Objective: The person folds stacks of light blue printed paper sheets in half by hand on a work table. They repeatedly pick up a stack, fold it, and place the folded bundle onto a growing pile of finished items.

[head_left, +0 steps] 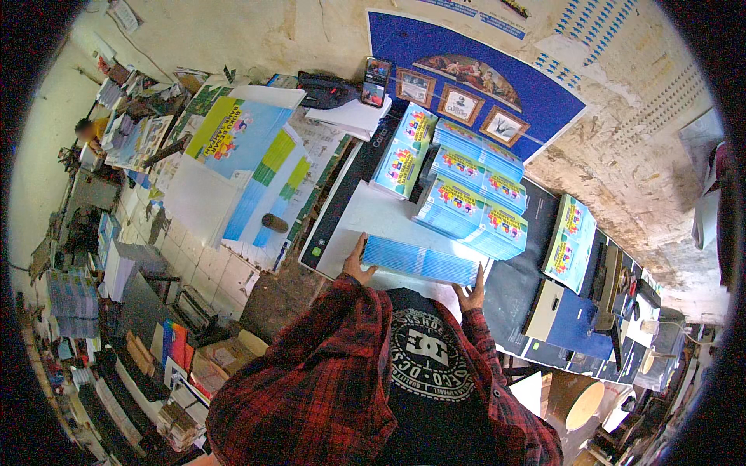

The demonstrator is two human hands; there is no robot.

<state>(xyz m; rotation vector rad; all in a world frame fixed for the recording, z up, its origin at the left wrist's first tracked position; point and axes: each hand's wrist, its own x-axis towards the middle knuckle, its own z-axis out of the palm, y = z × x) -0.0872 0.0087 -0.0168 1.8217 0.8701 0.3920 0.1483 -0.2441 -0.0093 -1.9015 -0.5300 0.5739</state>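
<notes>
A row of thin booklets (420,260) with blue edges stands edge-up on the pale sheet right in front of me. My left hand (359,264) presses on its left end, thumb and fingers bent around the corner. At the right end my right hand (472,290) grips in the same way, so the row is squeezed between both palms. Just beyond it are several stacks of booklets (458,198) with yellow, green and blue covers. Another stack of them (404,159) sits to the left of those.
Farther right lie a pile of matching covers (569,237) and a paper cutter (610,303). A phone (376,81) stands upright at the back beside a black bag (330,91). Large printed sheets (249,140) cover the left table. A round stool (583,405) is at lower right.
</notes>
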